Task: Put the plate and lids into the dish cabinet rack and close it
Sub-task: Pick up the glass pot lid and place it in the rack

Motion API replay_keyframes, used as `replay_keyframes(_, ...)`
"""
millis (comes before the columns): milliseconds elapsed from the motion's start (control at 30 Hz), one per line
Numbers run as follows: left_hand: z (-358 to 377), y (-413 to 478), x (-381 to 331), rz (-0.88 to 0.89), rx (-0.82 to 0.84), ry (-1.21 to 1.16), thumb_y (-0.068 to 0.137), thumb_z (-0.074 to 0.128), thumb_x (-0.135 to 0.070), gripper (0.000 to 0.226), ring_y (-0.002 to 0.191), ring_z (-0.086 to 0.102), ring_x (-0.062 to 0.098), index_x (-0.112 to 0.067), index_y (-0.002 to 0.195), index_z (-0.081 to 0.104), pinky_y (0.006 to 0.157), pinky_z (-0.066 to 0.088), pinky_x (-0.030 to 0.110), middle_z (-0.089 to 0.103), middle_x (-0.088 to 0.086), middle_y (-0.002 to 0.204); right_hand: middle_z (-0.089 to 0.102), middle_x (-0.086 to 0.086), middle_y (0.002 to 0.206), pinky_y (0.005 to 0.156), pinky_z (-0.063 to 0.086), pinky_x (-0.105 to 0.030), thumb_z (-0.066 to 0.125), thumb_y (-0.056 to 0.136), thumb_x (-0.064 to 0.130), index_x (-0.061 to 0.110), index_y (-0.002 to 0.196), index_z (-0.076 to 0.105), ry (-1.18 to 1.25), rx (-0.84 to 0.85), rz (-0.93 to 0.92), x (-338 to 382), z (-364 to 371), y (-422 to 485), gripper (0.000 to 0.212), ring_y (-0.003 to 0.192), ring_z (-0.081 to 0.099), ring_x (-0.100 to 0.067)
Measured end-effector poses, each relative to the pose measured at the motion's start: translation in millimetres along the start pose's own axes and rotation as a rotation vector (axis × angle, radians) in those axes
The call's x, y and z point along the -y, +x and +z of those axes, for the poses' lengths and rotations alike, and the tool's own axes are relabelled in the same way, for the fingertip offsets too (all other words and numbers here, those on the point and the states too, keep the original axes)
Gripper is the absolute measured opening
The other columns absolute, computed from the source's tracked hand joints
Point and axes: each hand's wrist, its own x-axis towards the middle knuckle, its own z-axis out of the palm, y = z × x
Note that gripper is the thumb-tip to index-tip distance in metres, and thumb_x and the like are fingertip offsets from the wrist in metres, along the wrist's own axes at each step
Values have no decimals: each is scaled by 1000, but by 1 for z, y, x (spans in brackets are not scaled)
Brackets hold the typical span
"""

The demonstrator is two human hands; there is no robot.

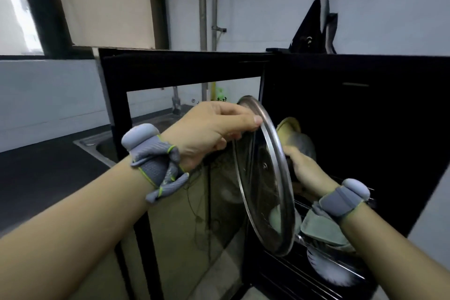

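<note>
I grip the glass lid [264,178] on edge with my left hand [214,131], right hand [305,168] clasping its knob behind, ready to lower it into the rack [316,273] below.

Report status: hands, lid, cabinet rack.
Left hand pinching glass lid at its rim, lid upright on edge. Right hand behind lid, gripping something unclear. Wire rack already holds dishes; cabinet door open.
</note>
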Motion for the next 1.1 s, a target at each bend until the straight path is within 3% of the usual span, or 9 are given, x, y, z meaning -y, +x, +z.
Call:
replay_keyframes(133, 22, 23, 18, 11, 81, -26, 77, 66, -17, 17, 63, 48, 3, -17, 94, 68, 41, 28, 10, 61, -4, 82, 55, -18, 62, 55, 32, -28, 45, 90, 37, 12, 73, 58, 101, -114, 26, -24, -21, 19, 32, 49, 49, -26)
replay_keyframes(267, 43, 47, 32, 18, 115, -45, 78, 65, -14, 23, 58, 50, -1, -14, 101, 65, 43, 30, 11, 61, -4, 79, 54, -6, 50, 46, 35, -23, 45, 89, 39, 18, 69, 53, 90, -202, 45, -47, -46, 37, 30, 34, 50, -12)
replay_keyframes(333, 52, 60, 40, 11, 111, -42, 79, 65, -13, 25, 61, 50, 0, -14, 104, 64, 43, 33, 10, 62, 1, 85, 55, -8, 64, 39, 34, -15, 43, 90, 41, 22, 71, 53, 66, -273, 37, -55, -56, 45, 29, 43, 55, -11)
replay_keyframes(400, 59, 72, 48, 11, 104, -47, 79, 65, -13, 25, 65, 51, 5, -16, 103, 65, 44, 35, 9, 61, 5, 89, 56, -10, 88, 50, 35, -18, 43, 77, 58, 28, 76, 57, 6, -336, 36, -65, -66, 55, 33, 74, 58, -21)
replay_keyframes(467, 65, 84, 56, 4, 119, -58, 79, 65, -13, 24, 67, 51, 7, -16, 103, 65, 44, 36, 9, 62, 4, 86, 55, -10, 96, 59, 35, -24, 43, 76, 59, 26, 88, 58, -22, -371, 33, -74, -77, 64, 38, 88, 53, -25)
replay_keyframes(700, 89, 118, 87, -28, 225, -129, 79, 65, -7, 27, 66, 59, 6, -13, 105, 64, 56, 48, 16, 65, -2, 75, 61, -13, 97, 62, 41, -30, 37, 90, 50, 14, 110, 56, -46, -451, 107, -99, -108, 97, 46, 81, 58, -29)
replay_keyframes(833, 102, 144, 105, -74, 257, -199, 80, 64, -8, 20, 81, 61, 13, -16, 98, 66, 69, 53, 15, 66, 4, 90, 62, -24, 107, 73, 47, -39, 34, 94, 45, 6, 116, 54, -88, -487, 143, -111, -123, 112, 49, 82, 57, -31)
replay_keyframes(967, 113, 166, 122, -110, 294, -204, 82, 61, -9, 26, 99, 61, 13, -14, 107, 63, 82, 52, 17, 66, 5, 104, 59, -33, 116, 83, 49, -48, 34, 93, 46, 3, 113, 55, -127, -549, 189, -125, -132, 129, 52, 98, 60, -45)
replay_keyframes(1100, 123, 182, 142, -136, 310, -188, 84, 57, -8, 32, 109, 58, 15, -12, 116, 59, 93, 47, 22, 63, 6, 111, 61, -26, 115, 85, 42, -40, 31, 95, 43, -3, 116, 56, -189, -566, 234, -134, -139, 149, 56, 101, 56, -38)
